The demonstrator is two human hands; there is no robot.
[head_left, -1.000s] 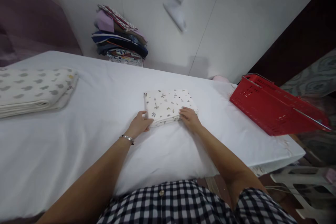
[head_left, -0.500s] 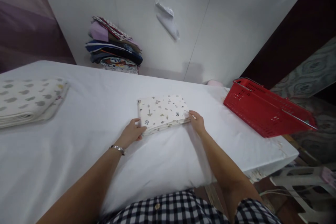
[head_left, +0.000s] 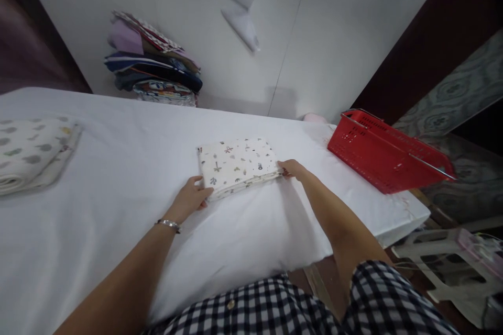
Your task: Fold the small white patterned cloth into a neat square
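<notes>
A folded white cloth [head_left: 238, 165] with small plant prints lies flat on the white-covered table [head_left: 251, 235]. My left hand [head_left: 190, 200] is at its near left corner, thumb on top and fingers curled at the side. At the near right corner, my right hand [head_left: 291, 168] pinches the edge of the layers; its fingertips are partly hidden. Another folded cloth [head_left: 33, 154], white with grey spots, lies at the far left of the table.
A red plastic basket [head_left: 387, 152] stands at the table's right end. Behind the table is a stack of folded fabrics [head_left: 153, 63] against the pale wall. A white plastic stool [head_left: 444, 267] stands on the floor at the right.
The view has shifted slightly, so most things appear further left. My right forearm has swung outward a little, with the hand still at the cloth's corner. The folded cloth looks otherwise the same.
</notes>
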